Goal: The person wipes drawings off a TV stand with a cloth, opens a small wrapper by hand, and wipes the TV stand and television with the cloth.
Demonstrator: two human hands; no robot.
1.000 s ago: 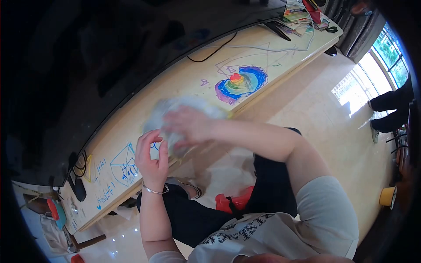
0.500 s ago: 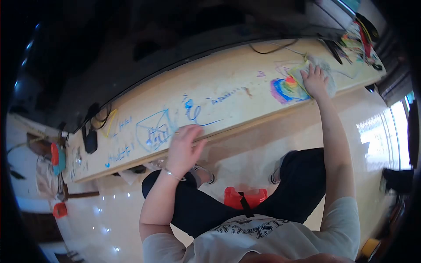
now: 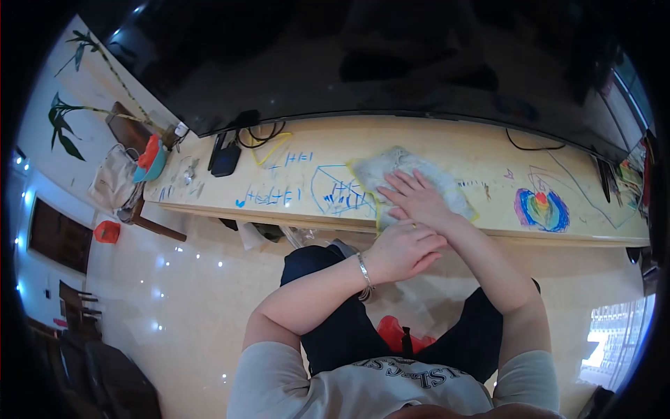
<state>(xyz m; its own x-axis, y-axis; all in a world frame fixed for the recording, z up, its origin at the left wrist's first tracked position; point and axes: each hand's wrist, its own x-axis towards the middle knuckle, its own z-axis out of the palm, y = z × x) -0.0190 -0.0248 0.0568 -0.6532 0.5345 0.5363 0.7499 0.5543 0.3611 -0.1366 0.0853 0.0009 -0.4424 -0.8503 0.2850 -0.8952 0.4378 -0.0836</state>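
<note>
The right hand [image 3: 417, 200] lies flat, fingers spread, on the grey cloth [image 3: 380, 166]; the left hand [image 3: 407, 251] curls loosely beside its wrist, its grip hard to tell.

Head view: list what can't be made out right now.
All in the head view:
Tabletop directly beneath the cloth: covered by it.
Right end of the blue drawing: the cloth lies over it.
Palm of the right hand: turned down onto the cloth.
Whether the left hand touches the right wrist: their overlap hides it.
Top of the black screen: cut off by the upper picture edge.
</note>
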